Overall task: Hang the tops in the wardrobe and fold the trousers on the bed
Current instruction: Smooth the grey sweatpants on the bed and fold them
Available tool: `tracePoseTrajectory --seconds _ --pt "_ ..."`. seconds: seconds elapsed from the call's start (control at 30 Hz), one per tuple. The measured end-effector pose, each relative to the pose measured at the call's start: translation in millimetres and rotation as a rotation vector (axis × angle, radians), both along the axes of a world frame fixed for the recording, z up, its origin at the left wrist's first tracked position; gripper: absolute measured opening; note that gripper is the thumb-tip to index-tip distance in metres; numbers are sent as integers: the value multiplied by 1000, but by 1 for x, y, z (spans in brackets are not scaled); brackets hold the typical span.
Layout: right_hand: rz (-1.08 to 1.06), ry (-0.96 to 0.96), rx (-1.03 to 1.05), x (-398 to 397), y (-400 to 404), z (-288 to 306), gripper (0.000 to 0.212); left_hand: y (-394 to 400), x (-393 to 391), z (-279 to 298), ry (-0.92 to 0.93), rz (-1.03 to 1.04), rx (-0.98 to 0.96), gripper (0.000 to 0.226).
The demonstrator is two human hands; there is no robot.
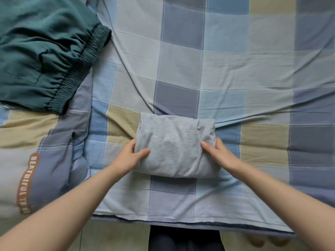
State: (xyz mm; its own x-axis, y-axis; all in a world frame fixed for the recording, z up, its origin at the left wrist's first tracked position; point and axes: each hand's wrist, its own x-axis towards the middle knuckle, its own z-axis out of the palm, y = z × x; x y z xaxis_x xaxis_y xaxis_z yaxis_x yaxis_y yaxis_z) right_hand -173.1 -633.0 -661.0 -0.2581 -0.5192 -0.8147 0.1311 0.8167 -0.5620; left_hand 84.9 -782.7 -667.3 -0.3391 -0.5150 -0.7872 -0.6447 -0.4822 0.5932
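Both hands on the folded grey trousers (175, 147), one at each end of the bundle. Left hand (129, 156): grip closed on the left end, thumb lying across the top face, the other fingers tucked round the side edge and mostly hidden by cloth. Right hand (218, 154): grip likewise closed on the right end, thumb and forefinger showing on top near the edge, the rest wrapped down the side out of sight. Both forearms bare, coming in from the lower corners. The trousers: pale heather-grey jersey, folded to a compact, thick rectangle, rounded along its near side, a small pucker of cloth at the far right corner, faint creases running across the top. Bundle lies on the bed (253, 69), close to the bed's near edge and roughly midway along it; cannot tell whether it rests fully or is lifted a little. The bed carries a checked sheet in pale blue, slate, grey and sand squares; creases in the sheet fan out from under the bundle toward the far corners. At the left side of the bed a quilt (54, 142) in the same check, with a brown strip of white lettering. On the quilt, at the far left corner, dark green trousers (41, 51), unfolded and rumpled, elastic waistband toward the middle, well apart from the grey bundle. Below the near edge, pale floor (112, 238) and the person's dark-clad legs (184, 240).
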Motion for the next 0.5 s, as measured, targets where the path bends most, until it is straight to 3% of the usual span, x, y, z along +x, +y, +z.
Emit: tracePoseTrajectory --seconds 0.07,0.17,0.23,0.37,0.5 --pt "-76 102 0 6 -2 -10 39 10 1 -3 -17 46 -50 21" --pt "-183 138 -35 7 5 -16 20 18 17 -5 -9 190 56 17" --pt "-231 187 4 6 12 -21 24 26 29 -5 -49 234 68 12" --pt "-543 164 119 6 19 -23 26 37 31 -5 -126 269 -104 14" --pt "-232 329 -42 30 22 -21 49 40 5 -3 -75 376 -147 34"
